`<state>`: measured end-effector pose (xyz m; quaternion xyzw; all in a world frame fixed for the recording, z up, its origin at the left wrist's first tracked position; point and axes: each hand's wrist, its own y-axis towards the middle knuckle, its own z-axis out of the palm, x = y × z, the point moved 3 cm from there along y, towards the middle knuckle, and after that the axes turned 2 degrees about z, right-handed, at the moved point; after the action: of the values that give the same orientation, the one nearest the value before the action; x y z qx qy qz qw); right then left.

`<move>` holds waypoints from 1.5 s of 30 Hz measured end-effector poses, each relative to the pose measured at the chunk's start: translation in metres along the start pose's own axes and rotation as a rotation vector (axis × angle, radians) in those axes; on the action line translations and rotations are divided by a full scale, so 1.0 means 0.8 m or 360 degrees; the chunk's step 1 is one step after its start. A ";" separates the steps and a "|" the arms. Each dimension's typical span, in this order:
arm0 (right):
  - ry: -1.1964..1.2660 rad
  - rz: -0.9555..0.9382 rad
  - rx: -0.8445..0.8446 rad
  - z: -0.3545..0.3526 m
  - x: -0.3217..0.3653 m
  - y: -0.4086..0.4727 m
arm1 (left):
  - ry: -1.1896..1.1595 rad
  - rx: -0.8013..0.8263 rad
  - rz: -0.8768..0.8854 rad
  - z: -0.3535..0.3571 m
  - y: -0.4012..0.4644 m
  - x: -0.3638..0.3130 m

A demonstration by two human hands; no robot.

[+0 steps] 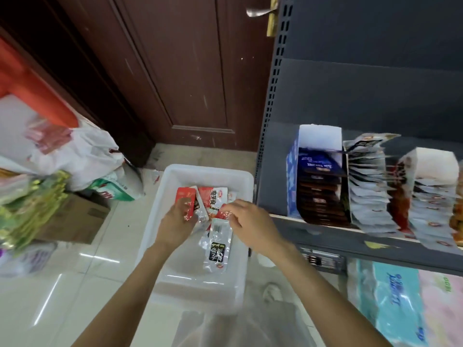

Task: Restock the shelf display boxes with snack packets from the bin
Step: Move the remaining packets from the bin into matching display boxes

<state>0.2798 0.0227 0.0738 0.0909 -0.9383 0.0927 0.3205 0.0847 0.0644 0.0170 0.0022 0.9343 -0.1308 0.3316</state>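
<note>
Over the bin (160,204), your left hand (175,221) clutches red packets (185,200) while your right hand (250,221) pinches another packet (221,214); square them before lifting.

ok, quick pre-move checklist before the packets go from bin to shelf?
1. Left hand holds packets: ok, it grips a red packet.
2. Right hand has a packet: ok, it pinches one at its edge.
3. Bin has stock left: ok, a clear packet lies inside.
4. Room in the blue display box: ok, back part empty.
5. Packets match that box: cannot tell, blurred.
</note>
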 end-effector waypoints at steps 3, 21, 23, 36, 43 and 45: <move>-0.0041 0.0249 0.0260 0.085 -0.010 0.026 | 0.0074 0.0059 -0.0188 0.008 0.020 0.060; -0.0460 0.1209 0.0280 0.272 -0.027 0.051 | 0.0493 0.0322 0.0211 0.092 0.065 0.134; -0.0369 0.1177 0.0239 0.270 -0.023 0.047 | 0.0502 0.0402 0.0263 0.094 0.056 0.135; 0.1745 0.1453 -0.0735 0.168 0.014 -0.008 | -0.0417 0.0270 -0.0231 0.018 0.027 0.104; 0.1923 0.1340 -0.0936 0.135 0.029 -0.029 | -0.1407 0.0293 -0.0291 -0.027 -0.005 0.068; 0.1967 0.1294 -0.0973 0.126 0.034 -0.036 | -0.1522 0.0335 -0.0290 -0.039 -0.013 0.054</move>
<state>0.2064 -0.0314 0.0159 -0.4179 -0.5343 -0.0254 0.7343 0.0310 0.0583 0.0163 -0.1062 0.6558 -0.2393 0.7081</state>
